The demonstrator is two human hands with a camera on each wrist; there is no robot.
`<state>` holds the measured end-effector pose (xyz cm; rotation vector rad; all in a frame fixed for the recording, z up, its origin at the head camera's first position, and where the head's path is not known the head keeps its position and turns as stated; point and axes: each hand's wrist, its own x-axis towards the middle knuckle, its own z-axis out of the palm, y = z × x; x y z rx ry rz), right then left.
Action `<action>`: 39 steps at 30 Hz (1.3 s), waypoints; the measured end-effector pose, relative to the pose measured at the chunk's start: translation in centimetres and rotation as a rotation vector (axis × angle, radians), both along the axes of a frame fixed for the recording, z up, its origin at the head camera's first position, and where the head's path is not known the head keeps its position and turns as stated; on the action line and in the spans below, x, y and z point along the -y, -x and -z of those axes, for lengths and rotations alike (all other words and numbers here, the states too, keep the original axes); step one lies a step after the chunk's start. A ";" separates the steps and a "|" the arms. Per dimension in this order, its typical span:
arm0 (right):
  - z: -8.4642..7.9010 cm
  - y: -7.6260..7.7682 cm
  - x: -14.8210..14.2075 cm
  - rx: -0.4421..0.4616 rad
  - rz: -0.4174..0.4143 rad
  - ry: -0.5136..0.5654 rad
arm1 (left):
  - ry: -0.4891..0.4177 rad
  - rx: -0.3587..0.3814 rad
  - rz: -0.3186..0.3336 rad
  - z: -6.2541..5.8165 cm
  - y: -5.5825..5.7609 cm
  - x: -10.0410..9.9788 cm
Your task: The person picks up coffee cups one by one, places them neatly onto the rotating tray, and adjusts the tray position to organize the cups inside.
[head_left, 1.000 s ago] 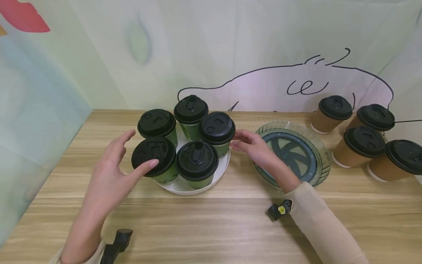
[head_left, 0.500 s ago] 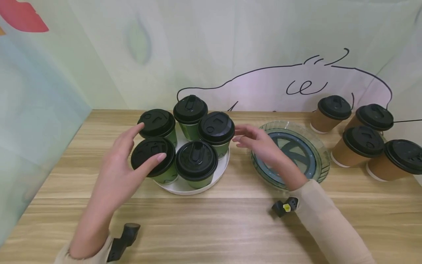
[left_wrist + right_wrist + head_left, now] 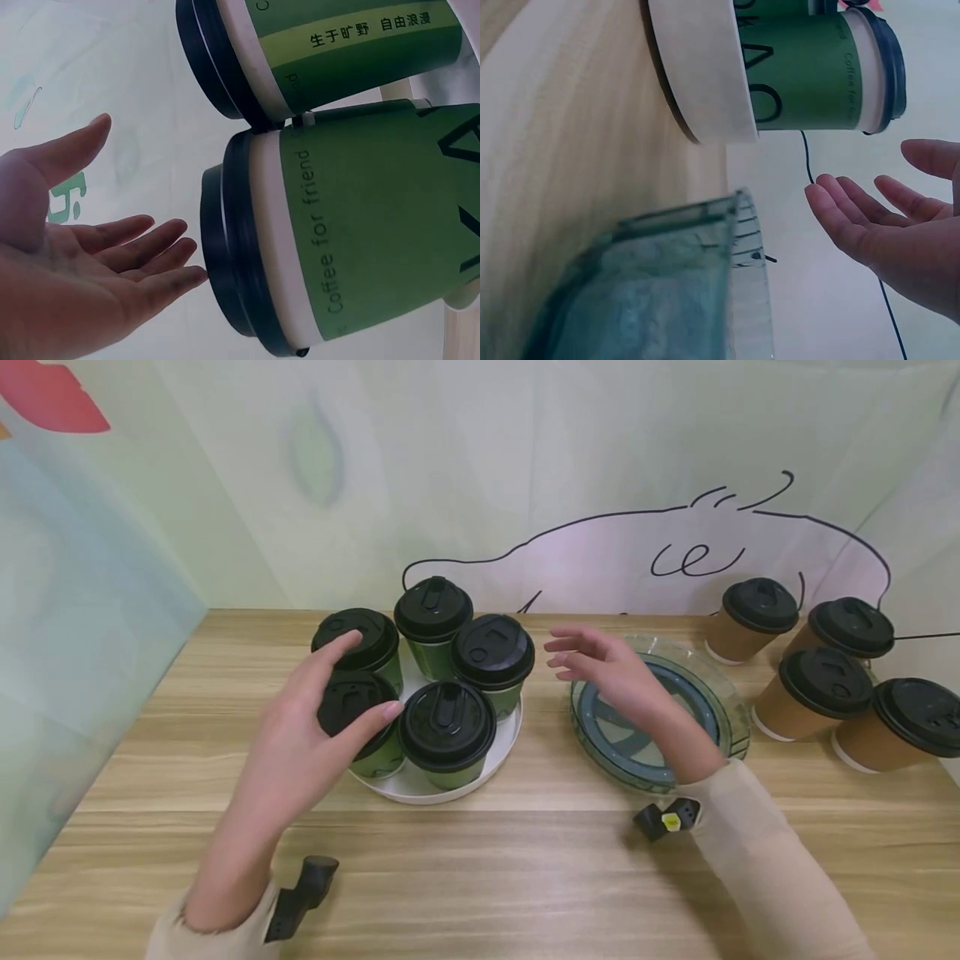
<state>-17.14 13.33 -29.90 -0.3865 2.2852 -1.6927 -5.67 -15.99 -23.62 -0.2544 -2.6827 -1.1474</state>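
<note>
Several green paper coffee cups with black lids stand upright on a round white plate (image 3: 420, 795). My left hand (image 3: 300, 747) hovers over the front-left coffee cup (image 3: 352, 706), thumb and fingers spread apart and holding nothing. In the left wrist view its fingertips come right up to the black lid (image 3: 236, 247) of a green cup. My right hand (image 3: 611, 672) is in the air to the right of the white plate, above the left part of a clear greenish dish (image 3: 731, 718). Its fingers are loosely bent, with a gap between them and the right-hand green cup (image 3: 502, 697).
At the far right of the wooden table (image 3: 480, 877) stand several brown paper cups with black lids, one brown cup (image 3: 817, 693) near the dish. Behind the table hangs a pale printed backdrop (image 3: 465, 468). Each sleeve carries a small black wrist camera (image 3: 303, 897).
My left hand has moved right and slightly up, further over the front-left cup. My right hand has drawn away to the right from the right-hand green cup. The cups have stayed put.
</note>
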 end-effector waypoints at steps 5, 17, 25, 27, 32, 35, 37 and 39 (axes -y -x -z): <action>-0.6 0.0 -0.7 -0.010 0.016 -0.018 | -0.004 -0.008 0.022 -0.2 0.2 -0.5; -1.3 0.6 -2.5 -0.045 0.052 0.005 | -0.006 -0.019 0.065 -0.6 0.8 -2.1; -1.7 0.6 -3.5 -0.067 0.067 0.014 | -0.009 -0.037 0.110 -0.7 1.2 -3.2; -1.9 0.6 -3.8 -0.067 0.067 0.012 | -0.004 -0.039 0.118 -0.7 1.3 -3.5; -2.2 0.3 -4.4 -0.058 0.085 -0.024 | -0.014 -0.033 0.138 -0.6 1.5 -4.2; -2.3 0.2 -4.8 -0.059 0.093 -0.032 | -0.021 -0.036 0.152 -0.5 1.6 -4.7; -2.3 0.2 -5.1 -0.064 0.095 -0.033 | -0.023 -0.046 0.162 -0.4 1.6 -5.1; -2.3 0.2 -5.3 -0.065 0.100 -0.039 | -0.023 -0.057 0.175 -0.3 1.7 -5.4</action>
